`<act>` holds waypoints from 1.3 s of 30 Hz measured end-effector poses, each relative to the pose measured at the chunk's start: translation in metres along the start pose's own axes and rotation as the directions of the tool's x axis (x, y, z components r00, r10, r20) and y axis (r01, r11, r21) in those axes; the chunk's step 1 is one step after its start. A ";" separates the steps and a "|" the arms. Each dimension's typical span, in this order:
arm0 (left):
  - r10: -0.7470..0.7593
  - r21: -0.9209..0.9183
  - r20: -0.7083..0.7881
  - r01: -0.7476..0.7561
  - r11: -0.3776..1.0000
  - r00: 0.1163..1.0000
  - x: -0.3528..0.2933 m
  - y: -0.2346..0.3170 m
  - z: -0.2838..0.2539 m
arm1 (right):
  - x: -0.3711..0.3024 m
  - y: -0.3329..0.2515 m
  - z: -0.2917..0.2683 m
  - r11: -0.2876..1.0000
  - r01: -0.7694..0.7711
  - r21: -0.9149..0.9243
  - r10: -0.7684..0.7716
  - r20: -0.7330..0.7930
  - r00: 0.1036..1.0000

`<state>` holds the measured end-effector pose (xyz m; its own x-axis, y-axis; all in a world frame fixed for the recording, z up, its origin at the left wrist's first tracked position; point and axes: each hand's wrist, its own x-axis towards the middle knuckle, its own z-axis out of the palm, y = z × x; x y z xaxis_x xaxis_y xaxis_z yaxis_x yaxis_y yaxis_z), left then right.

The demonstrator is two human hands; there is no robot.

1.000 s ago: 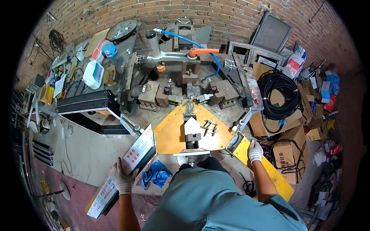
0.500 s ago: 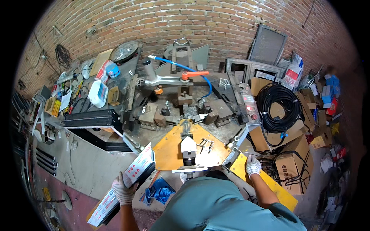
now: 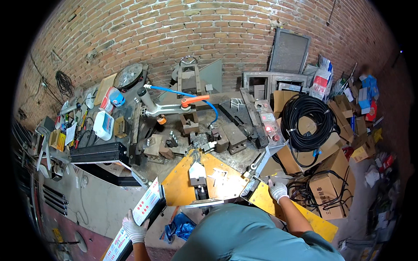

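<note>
My left hand (image 3: 135, 229), in a white striped glove, grips a long dark profile bar (image 3: 147, 203) faced with white, red-printed film. The bar slants from the lower left to the left edge of the machine's yellow plate (image 3: 176, 191). My right hand (image 3: 278, 192), gloved alike, is at the far edge of the yellow right-hand support (image 3: 307, 213). Its fingers are curled by a small dark part that I cannot make out. On the middle plate, a pale pointed block (image 3: 197, 170) sits beside several small pins (image 3: 219, 176).
Metal clamping blocks (image 3: 233, 137) and a lever with an orange handle (image 3: 194, 101) stand on the machine. At right are a control box with a red light (image 3: 268, 129), a black cable coil (image 3: 285, 124) and cartons (image 3: 331, 191). A black frame (image 3: 98, 152) lies left; blue plastic (image 3: 180, 227) lies below.
The whole view has shifted, so the machine appears lower and farther left. My left hand stays on the bar. My right hand remains at the yellow support, its fingers now pointing more forward.
</note>
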<state>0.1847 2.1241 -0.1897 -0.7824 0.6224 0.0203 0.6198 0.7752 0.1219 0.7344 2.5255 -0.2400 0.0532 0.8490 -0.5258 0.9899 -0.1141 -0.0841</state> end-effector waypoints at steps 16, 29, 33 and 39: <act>0.037 -0.002 -0.068 -0.037 0.999 0.997 -0.001 -0.005 0.010 | 0.007 0.002 0.001 0.998 0.037 0.044 -0.038 0.020 0.999; 0.030 0.007 -0.036 -0.030 1.000 0.999 -0.002 0.007 -0.003 | 0.003 0.002 0.004 0.994 0.060 0.091 -0.054 -0.076 0.996; 0.043 0.014 -0.052 -0.042 0.999 0.998 -0.003 0.003 -0.001 | -0.001 -0.003 -0.001 0.991 0.065 0.117 -0.057 -0.074 0.996; 0.054 -0.011 -0.058 -0.055 0.998 0.997 -0.003 0.001 0.002 | 0.013 0.003 0.005 0.990 0.021 0.138 -0.018 -0.022 1.000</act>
<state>0.1873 2.1234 -0.1921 -0.7499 0.6561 0.0848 0.6612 0.7386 0.1314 0.7370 2.5339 -0.2518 0.0379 0.8620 -0.5055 0.9632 -0.1662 -0.2112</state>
